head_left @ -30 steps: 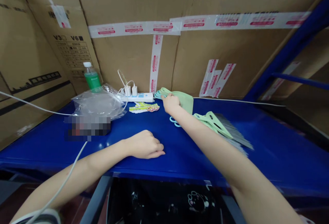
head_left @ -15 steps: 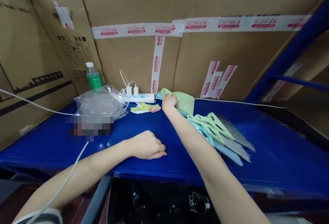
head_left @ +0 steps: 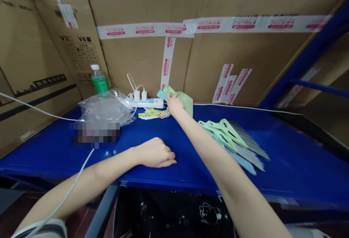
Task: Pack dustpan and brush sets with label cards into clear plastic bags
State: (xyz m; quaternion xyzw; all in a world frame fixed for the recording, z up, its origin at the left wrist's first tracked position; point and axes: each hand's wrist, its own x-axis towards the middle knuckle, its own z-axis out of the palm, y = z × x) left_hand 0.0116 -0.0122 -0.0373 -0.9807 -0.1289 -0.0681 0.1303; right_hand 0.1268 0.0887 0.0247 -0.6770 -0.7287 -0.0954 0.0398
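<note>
My right hand [head_left: 174, 104] reaches to the back of the blue shelf [head_left: 294, 158] and is closed on a stack of pale green and light blue flat pieces [head_left: 187, 102], lifting them on edge. My left hand [head_left: 156, 153] rests on the shelf near its front edge with its fingers curled and nothing seen in it. To the right of my right forearm lies a fanned pile of green and blue scissors with grey sleeves [head_left: 234, 141].
A white power strip with chargers [head_left: 147, 102], small printed labels [head_left: 154, 114], a crumpled clear plastic bag [head_left: 105, 108] and a green-label bottle [head_left: 98, 81] sit at the back left. Taped cardboard boxes [head_left: 218, 48] wall the back and left. A white cable [head_left: 73, 179] crosses my left arm.
My right hand has closed on the green stack and drawn it left and up off the shelf, tilting it on edge. My left hand has stayed put.
</note>
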